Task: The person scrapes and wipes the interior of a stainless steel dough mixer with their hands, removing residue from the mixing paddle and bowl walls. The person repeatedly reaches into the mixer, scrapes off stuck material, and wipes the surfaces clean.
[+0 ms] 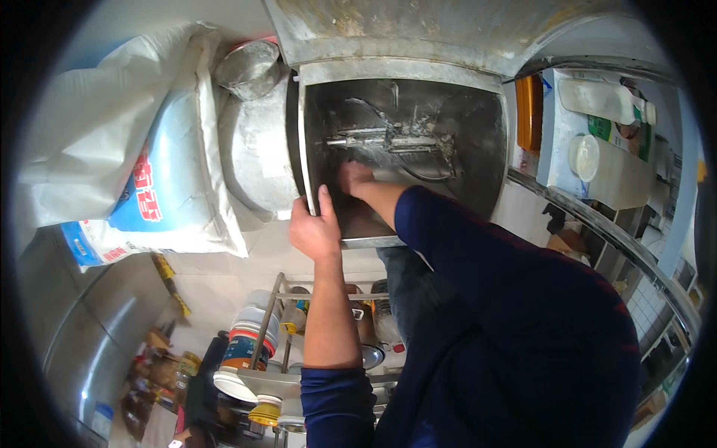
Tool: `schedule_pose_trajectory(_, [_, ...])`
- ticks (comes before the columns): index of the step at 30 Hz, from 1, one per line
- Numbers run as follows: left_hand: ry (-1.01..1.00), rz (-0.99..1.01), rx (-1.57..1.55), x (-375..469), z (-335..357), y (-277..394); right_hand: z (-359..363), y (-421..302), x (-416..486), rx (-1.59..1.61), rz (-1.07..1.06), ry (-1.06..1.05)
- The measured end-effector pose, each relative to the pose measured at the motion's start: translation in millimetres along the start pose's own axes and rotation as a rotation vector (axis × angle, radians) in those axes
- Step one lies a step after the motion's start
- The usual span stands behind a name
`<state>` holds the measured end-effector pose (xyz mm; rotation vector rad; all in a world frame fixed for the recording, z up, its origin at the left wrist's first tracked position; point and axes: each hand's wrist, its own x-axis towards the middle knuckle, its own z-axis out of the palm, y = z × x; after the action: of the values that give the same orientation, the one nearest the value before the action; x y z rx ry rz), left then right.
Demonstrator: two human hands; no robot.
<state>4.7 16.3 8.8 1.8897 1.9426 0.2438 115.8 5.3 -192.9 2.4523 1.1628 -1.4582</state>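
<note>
Before me is the square steel tub (pixel 487 196) of what looks like a dough mixer. Across its inside runs a mixing shaft (pixel 411 144) with a curved metal arm (pixel 428 175), both smeared with pale residue. My left hand (pixel 316 229) grips the tub's left rim near the front corner, thumb up along the edge. Inside the tub, below the shaft's left end, is my right hand (pixel 354 176). It is blurred with its fingers bent, near the tub's inner wall, and I cannot tell whether it holds anything.
A raised metal lid (pixel 403 33) stands behind the tub. Left of it are a floury metal drum (pixel 255 151), a metal bowl (pixel 249 70) and a large printed sack (pixel 173 157). A rack with plastic buckets (pixel 249 336) is below; a metal rail (pixel 605 224) and containers are right.
</note>
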Motion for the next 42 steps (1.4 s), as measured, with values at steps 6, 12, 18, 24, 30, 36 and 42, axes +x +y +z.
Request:
schedule_pose_trajectory(6, [0.010, -0.017, 0.040, 1, 3, -2, -12, 18, 1, 0.364, 0.046, -0.158])
schedule_pose_trajectory(12, [0.045, -0.002, 0.038, -3, 3, 0, -45, 47, -50, 1.335, 0.278, -0.756])
schedule_pose_trajectory(18, [0.061, -0.007, 0.173, -3, 6, 0, -55, 31, -49, 1.367, 0.295, -0.852])
schedule_pose_trajectory(24, [0.080, -0.008, 0.182, -3, 8, 0, -63, 41, -77, 1.341, 0.205, -0.824])
schedule_pose_trajectory(30, [0.074, -0.038, 0.212, -3, 7, 4, -58, 19, -64, 1.325, 0.320, -0.772])
schedule_pose_trajectory(36, [0.107, -0.016, 0.214, -2, 6, 5, -43, -12, -34, 1.102, 0.328, -0.503])
schedule_pose_trajectory(42, [0.075, -0.041, 0.203, -4, 7, 0, -73, 32, -96, 1.191, 0.236, -0.693])
